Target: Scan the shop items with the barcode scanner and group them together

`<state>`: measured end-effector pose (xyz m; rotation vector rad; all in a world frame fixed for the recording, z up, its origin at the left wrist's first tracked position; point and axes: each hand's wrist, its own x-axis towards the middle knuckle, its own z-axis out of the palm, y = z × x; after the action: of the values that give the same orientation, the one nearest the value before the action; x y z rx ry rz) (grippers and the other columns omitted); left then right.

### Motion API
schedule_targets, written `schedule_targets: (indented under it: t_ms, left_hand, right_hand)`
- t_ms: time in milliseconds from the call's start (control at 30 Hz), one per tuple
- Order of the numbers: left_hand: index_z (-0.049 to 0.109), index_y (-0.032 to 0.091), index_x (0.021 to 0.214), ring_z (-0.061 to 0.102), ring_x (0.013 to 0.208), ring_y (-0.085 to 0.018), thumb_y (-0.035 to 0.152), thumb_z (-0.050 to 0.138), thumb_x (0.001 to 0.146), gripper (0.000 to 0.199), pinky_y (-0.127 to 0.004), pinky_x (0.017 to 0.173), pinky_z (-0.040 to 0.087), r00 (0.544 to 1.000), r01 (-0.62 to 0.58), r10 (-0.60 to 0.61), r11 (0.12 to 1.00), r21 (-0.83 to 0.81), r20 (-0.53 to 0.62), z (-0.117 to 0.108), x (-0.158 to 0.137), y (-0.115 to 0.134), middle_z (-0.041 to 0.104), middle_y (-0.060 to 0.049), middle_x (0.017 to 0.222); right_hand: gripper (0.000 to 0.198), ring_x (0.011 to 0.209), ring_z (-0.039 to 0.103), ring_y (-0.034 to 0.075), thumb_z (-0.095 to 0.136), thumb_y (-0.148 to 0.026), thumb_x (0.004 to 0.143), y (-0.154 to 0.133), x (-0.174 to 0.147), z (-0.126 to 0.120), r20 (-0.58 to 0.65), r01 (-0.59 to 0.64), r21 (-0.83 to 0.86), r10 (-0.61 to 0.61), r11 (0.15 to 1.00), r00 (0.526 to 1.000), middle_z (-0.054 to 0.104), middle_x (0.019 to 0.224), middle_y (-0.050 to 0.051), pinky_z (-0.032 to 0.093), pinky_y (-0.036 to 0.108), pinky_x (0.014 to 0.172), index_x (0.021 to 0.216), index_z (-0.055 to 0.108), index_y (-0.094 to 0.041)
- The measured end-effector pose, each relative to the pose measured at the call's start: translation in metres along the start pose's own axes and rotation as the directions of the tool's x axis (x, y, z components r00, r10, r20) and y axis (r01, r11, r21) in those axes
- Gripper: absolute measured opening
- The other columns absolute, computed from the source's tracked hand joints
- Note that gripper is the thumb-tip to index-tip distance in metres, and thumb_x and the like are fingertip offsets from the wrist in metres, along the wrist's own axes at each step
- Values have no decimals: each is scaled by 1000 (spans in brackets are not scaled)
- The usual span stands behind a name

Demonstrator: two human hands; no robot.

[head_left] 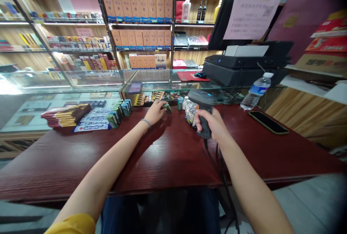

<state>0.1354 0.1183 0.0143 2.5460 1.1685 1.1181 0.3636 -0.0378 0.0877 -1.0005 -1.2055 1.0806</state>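
Left hand (156, 113) pinched small green pack (167, 109) in fingertips at far side of dark-red counter (162, 158); I could not tell whether pack touched wood. Right hand (214, 123), well apart from left, wrapped around grip of dark handheld scanner (202, 98), cable running down over near edge. Silvery packs (190, 109) stood partly hidden behind scanner. Leftward I saw green boxes (116, 115) beside blue-and-white packets (93, 119). Clear bottle (258, 88) and phone (268, 122) sat at right.
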Motion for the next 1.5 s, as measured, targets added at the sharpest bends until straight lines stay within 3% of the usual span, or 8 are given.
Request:
schedule_targets:
  t_ms: [100,233,467,700,900,1200,1333,1500]
  left_hand:
    - [62,20,114,59,109,-23,18,61,86,28,-42,99,49,996,72,-74,997,-35,-42,-31,-24,-12,65,-8,109]
    - [58,20,110,64,102,-20,23,62,84,26,-36,92,54,962,232,-260,941,-248,-86,-64,-58,-23,66,-6,113]
    - [57,19,100,68,90,-17,28,67,79,25,-31,80,57,900,347,-421,849,-399,-111,-84,-94,-34,69,-3,101]
    - [55,18,102,68,85,-16,29,66,81,26,-30,78,57,910,321,-398,852,-415,-113,-82,-97,-38,70,-2,96]
    - [61,18,100,67,101,-19,25,68,79,24,-36,92,55,903,330,-390,899,-288,-180,-85,-94,-40,69,-6,110]
    - [61,17,105,67,96,-18,30,71,79,31,-35,90,55,913,235,-360,847,-476,-190,-85,-97,-41,67,-6,109]
    - [67,20,112,65,99,-19,33,69,83,32,-33,88,53,936,171,-251,937,-306,-248,-106,-90,-36,67,-7,111]
    - [66,23,122,64,86,-17,31,68,84,39,-32,80,53,956,207,-215,976,-60,-197,-145,-77,-36,69,-5,105]
  right_hand:
    - [23,34,48,9,69,-38,80,3,-2,5,37,-14,-17,14,1000,999,56,55,-7,37,23,36,88,54,-22]
    - [29,34,49,10,69,-41,81,13,-5,15,132,-70,-70,79,995,988,57,55,-7,38,22,36,97,55,-20]
    - [27,34,50,10,68,-41,81,28,-14,34,235,-111,-249,172,962,957,56,52,-7,36,21,37,84,50,-21]
    - [27,35,51,10,65,-41,84,27,-18,37,290,-63,-341,168,938,942,56,53,-6,37,23,40,77,48,-22]
    - [29,37,51,10,64,-42,86,25,-21,36,309,-8,-406,145,914,940,55,50,-5,39,24,44,72,50,-21]
    - [29,36,50,10,64,-43,85,25,-19,38,302,-41,-365,160,930,940,56,53,-5,38,24,42,75,49,-21]
    - [30,36,51,10,67,-43,84,25,-18,36,272,-65,-337,163,939,948,56,53,-5,37,24,41,74,49,-21]
    - [30,37,51,10,66,-43,85,26,-15,31,263,-58,-290,138,955,955,55,52,-5,37,24,42,71,50,-21]
